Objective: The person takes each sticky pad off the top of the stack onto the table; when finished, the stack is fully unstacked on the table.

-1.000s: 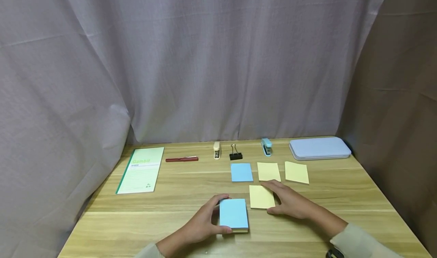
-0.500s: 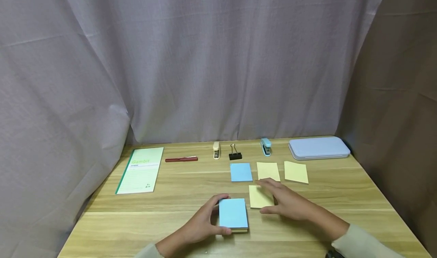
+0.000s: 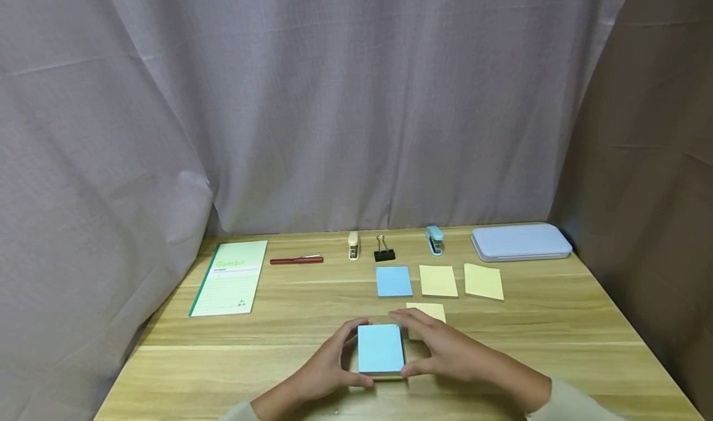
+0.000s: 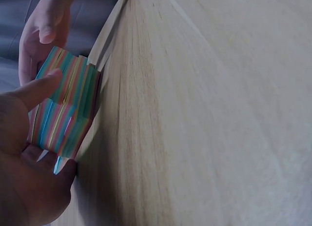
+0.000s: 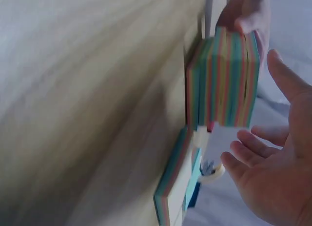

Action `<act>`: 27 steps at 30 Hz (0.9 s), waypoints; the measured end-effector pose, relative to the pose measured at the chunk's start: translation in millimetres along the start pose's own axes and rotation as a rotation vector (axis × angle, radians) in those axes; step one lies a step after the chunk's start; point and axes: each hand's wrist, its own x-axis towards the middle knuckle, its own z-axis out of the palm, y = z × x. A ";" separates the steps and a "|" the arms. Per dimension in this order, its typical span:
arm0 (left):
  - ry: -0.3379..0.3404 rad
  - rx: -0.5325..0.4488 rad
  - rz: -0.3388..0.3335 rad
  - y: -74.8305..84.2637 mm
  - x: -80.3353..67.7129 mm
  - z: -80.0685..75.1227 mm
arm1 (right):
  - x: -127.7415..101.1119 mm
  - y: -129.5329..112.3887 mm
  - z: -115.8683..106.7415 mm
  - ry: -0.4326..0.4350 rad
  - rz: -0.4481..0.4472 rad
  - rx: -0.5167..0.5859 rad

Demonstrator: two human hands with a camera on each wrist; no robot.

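A tall stack of sticky note pads (image 3: 380, 348), blue on top with multicoloured striped sides, stands on the table near the front. My left hand (image 3: 325, 360) grips it from the left, thumb on the near side and fingers on the far side. On the right, my right hand (image 3: 448, 350) is spread around the stack's right side; the right wrist view shows its fingers straight and a gap to the stack (image 5: 224, 84). Partly covered by that hand, a yellow sticky note pad (image 3: 427, 310) lies just behind.
Behind lie a blue pad (image 3: 393, 282) and two yellow pads (image 3: 438, 281). Along the back are a green notebook (image 3: 231, 278), red pen (image 3: 296, 260), cream stapler (image 3: 353, 246), black binder clip (image 3: 384, 254), blue stapler (image 3: 434, 240) and pale blue case (image 3: 521, 242).
My right hand has moved left and toward me, from the yellow pad to the right side of the stack. The left hand has stayed at the stack; the yellow pad has stayed put.
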 end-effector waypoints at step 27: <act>0.014 0.064 0.019 0.2 -0.5 0.6 | -8.9 2.9 6.9 0.074 0.030 0.024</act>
